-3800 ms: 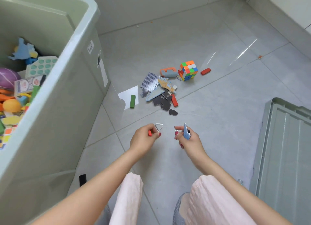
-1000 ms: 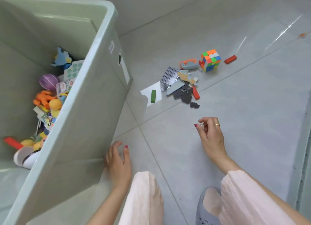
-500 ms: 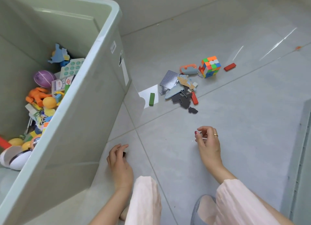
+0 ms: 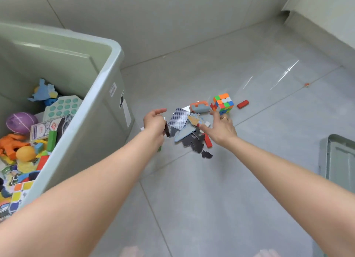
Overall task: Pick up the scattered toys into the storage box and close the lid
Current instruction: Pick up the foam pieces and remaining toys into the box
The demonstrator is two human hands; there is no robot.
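1. Both arms stretch forward over the floor toward the scattered toys.
2. The left hand hangs above the pile's left edge, forefinger pointing out, its grip curled round a small dark piece.
3. The right hand has its grip spread wide and holds nothing, fingertips at the colour cube.
4. The storage box stands open at the left, part filled.
5. Its lid lies on the floor at the right edge.
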